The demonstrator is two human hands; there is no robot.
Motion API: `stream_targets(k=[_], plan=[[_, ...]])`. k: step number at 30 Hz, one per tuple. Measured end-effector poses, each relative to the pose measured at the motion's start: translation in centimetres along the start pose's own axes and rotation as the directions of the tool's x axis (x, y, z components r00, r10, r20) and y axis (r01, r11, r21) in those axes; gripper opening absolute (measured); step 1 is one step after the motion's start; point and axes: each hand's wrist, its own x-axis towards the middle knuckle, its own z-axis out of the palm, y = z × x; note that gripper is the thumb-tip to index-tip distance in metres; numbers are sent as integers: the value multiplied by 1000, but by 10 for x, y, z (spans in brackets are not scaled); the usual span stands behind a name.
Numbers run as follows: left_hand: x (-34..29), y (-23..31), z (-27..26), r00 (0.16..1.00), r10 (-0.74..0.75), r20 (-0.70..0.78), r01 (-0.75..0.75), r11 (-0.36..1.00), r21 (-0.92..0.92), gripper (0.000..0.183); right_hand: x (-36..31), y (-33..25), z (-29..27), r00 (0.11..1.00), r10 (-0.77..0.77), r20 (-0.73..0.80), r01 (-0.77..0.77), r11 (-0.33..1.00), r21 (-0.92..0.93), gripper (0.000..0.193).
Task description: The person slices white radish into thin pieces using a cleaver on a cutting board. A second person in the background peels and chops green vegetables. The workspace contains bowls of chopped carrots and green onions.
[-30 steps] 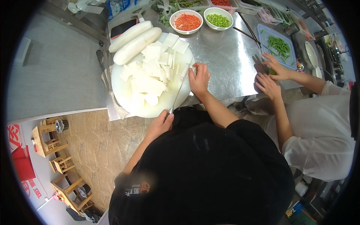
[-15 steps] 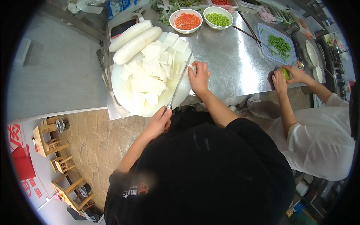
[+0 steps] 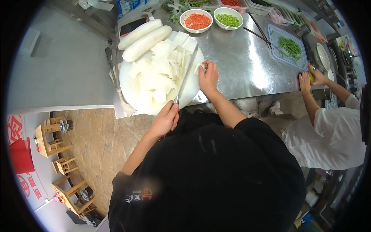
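My left hand (image 3: 166,119) is closed round the handle of a long kitchen knife (image 3: 187,74). The blade points away from me across the right part of a round white cutting board (image 3: 127,89). Just right of the blade, my right hand (image 3: 209,78) has its fingers curled on a small white radish piece (image 3: 198,69), partly covered by the fingertips. Left of the blade lies a heap of thin white radish slices (image 3: 154,79). Two long peeled white radishes (image 3: 148,41) rest side by side at the board's far left.
Beyond the board stand a bowl of chopped red pepper (image 3: 197,21) and a bowl of chopped green pepper (image 3: 228,19). Chopsticks (image 3: 257,34) and a tray of green beans (image 3: 289,47) lie farther right. A co-worker's hands (image 3: 309,79) hold something green at the counter's edge.
The knife blade has moved slightly left, widening its gap from my right fingers. The co-worker's hands have shifted right. My whole view has moved a little.
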Motion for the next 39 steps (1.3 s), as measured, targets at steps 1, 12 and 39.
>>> stream_targets(k=[1,12,39], plan=[[-2,5,3,1000,3,6,-4,999,32,28,1,0,1,1000,-13,-26,14,1000,13,27],[-6,1,16,998,-62,-32,64,996,57,28,1,-3,-2,1000,-10,-14,10,1000,-23,23],[9,2,6,997,73,3,-73,997,-2,29,-3,9,3,997,-46,-67,47,999,17,19]])
